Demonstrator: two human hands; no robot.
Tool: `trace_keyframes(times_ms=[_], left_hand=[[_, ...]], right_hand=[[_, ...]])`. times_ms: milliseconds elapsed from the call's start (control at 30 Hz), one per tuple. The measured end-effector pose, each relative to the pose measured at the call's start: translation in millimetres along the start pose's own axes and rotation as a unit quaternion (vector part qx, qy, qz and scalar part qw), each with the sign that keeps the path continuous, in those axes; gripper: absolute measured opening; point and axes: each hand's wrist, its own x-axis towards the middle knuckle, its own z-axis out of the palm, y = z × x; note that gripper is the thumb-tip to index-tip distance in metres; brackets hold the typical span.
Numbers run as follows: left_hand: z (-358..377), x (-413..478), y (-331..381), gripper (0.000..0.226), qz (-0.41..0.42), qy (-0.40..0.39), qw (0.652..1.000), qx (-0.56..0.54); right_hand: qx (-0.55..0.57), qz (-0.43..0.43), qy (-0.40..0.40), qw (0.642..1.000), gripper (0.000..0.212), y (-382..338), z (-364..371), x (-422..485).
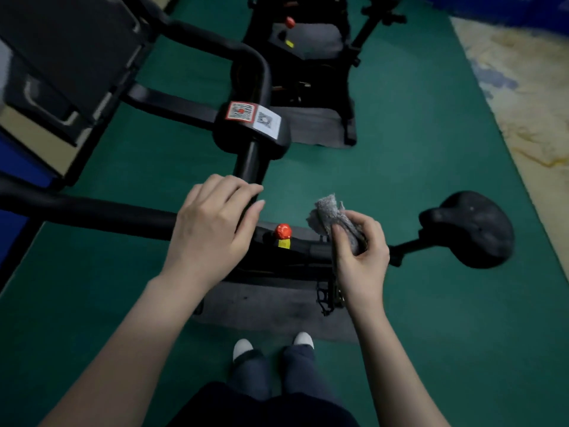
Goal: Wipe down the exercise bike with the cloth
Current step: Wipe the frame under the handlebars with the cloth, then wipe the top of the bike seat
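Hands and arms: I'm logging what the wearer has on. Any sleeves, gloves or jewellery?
No sleeves show in this view. The left hand and right hand wear no gloves, and no ring, watch or bracelet is visible.

The black exercise bike [252,161] carries a red knob [283,231] and a yellow tag [284,243], the cloth [328,211] is mottled grey, and the floor [431,149] is green, cream-marbled at two o'clock.

Text: none read | red sticker [241,111], QR label [266,121] on bike [252,158]: were blurred | yellow tag [284,243] under knob [283,231]: looked blank
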Motion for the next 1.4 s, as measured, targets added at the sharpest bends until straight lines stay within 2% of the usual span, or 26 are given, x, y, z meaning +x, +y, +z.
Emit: trace_keyframes(times_ms=[133, 367, 500, 733, 1067, 1400], left_hand=[[18, -7, 22, 0.027, 0.045, -0.03, 0.998, -0.02], [51, -29, 58, 0.041, 0.057, -0.19, 0.98, -0.014], [76, -43, 88, 0.029, 0.06, -0.221, 0.973, 0.011], [124, -78, 175, 0.041, 0.059, -0.295, 0.953, 0.023], [178, -115, 293, 0.045, 0.075, -0.343, 0.936, 0.034], [219, -86, 343, 0.047, 0.084, -0.352, 0.932, 0.022]], right_hand=[[-0.017, 0.012, 0.005, 1.0, 0.02, 6, -18, -11], [-0.028, 0.027, 0.015, 0.999, 0.025, 23, -66, -23], [-0.045, 0.031, 0.016, 0.998, 0.023, 43, -113, -33], [-0.059, 0.054, 0.035, 0.996, 0.026, 85, -222, -59], [-0.051, 0.11, 0.06, 0.991, 0.019, 137, -357, -87], [-0.065, 0.113, 0.061, 0.99, 0.022, 165, -401, -57]])
